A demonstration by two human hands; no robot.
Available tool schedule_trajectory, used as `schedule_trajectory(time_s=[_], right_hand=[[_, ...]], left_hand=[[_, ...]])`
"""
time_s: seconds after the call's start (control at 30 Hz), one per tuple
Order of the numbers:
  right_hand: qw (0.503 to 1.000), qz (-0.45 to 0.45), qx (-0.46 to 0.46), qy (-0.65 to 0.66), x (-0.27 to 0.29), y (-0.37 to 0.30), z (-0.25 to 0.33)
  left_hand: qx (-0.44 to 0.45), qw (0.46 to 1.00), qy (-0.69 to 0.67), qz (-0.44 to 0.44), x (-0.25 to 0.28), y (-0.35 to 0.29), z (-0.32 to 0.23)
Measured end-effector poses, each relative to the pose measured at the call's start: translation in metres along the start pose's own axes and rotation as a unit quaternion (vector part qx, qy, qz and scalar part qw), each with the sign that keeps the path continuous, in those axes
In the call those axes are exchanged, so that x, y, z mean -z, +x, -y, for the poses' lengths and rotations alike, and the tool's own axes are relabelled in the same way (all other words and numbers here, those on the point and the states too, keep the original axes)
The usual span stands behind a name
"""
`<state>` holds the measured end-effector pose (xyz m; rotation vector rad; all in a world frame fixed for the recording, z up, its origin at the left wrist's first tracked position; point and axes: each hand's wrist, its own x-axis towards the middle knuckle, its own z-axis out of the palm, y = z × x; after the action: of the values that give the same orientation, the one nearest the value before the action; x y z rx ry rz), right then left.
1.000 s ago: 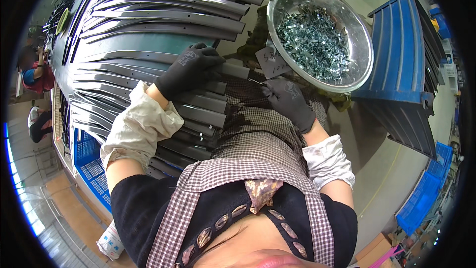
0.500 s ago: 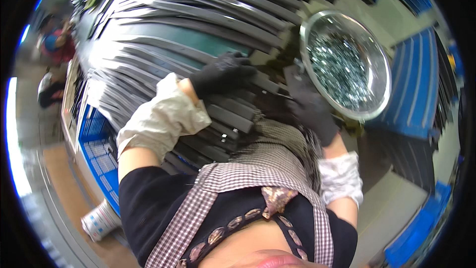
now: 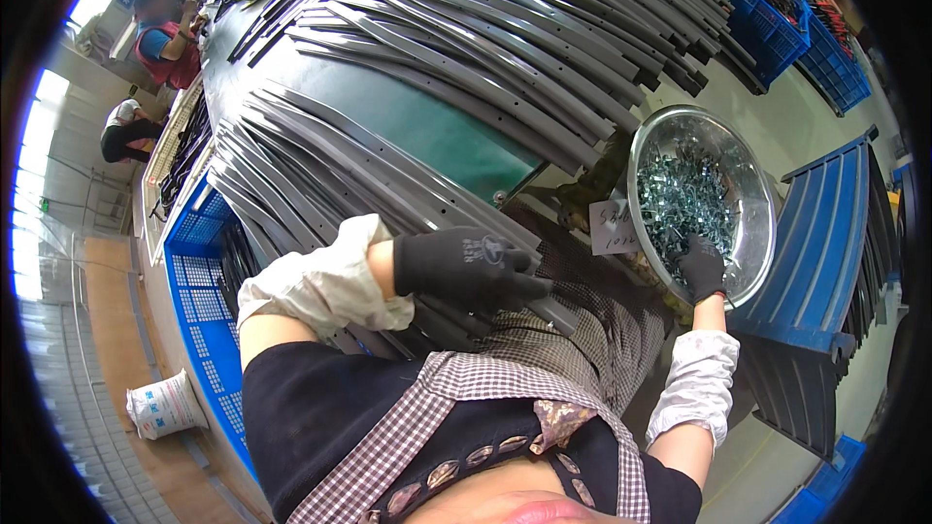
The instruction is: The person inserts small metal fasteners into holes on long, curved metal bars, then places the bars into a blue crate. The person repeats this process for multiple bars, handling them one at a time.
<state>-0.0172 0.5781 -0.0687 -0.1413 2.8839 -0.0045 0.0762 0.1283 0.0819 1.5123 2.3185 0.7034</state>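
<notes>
My left hand (image 3: 464, 267), in a black glove, curls over a dark grey strip, and the strip's end (image 3: 554, 314) sticks out past my fingers near my lap. Several long dark grey strips (image 3: 340, 163) with small holes lie side by side under and beyond this hand. On my right, my gloved right hand (image 3: 701, 270) reaches into a round metal bowl (image 3: 761, 262). Its fingertips are down among many small shiny metal clips (image 3: 684, 184), so whether they grip any is hidden.
A larger heap of dark strips (image 3: 505, 39) covers the far side of the green-topped table (image 3: 427, 136). A blue crate (image 3: 199, 301) stands at my left, and blue panels (image 3: 811, 233) lean beyond the bowl. Two people (image 3: 167, 44) are at the far left.
My right hand has moved from beside the strips into the bowl of clips. My left hand has come nearer to my body, and the view has shifted.
</notes>
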Motion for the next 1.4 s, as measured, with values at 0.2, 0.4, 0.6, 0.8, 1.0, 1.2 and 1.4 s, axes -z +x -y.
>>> schedule_trajectory(time_s=[0.2,0.4,0.6,0.8,1.0,1.2,1.4], right_hand=[[0.998,-0.049,0.006,0.048,-0.003,-0.004,-0.01],[0.979,-0.134,0.007,0.153,0.024,-0.019,0.0],[0.974,-0.168,-0.017,0.154,0.041,-0.032,0.002],[0.91,-0.201,0.022,0.363,0.08,-0.063,0.048],[0.838,-0.185,0.12,0.499,0.075,-0.08,0.094],[0.79,-0.124,0.159,0.58,0.069,-0.101,0.127],[0.637,0.013,0.125,0.76,0.062,-0.113,0.165]], left_hand=[[-0.064,0.989,-0.131,-0.001,0.039,-0.001,0.034],[0.144,0.883,0.387,-0.225,0.058,0.022,0.138],[0.126,0.904,0.363,-0.188,0.045,0.024,0.169],[0.121,0.927,0.312,-0.171,0.042,0.026,0.126],[0.189,0.933,0.272,-0.139,0.025,0.029,0.117],[0.204,0.963,0.119,-0.131,0.022,0.02,0.104],[0.072,0.983,0.03,-0.165,0.011,0.03,0.067]])
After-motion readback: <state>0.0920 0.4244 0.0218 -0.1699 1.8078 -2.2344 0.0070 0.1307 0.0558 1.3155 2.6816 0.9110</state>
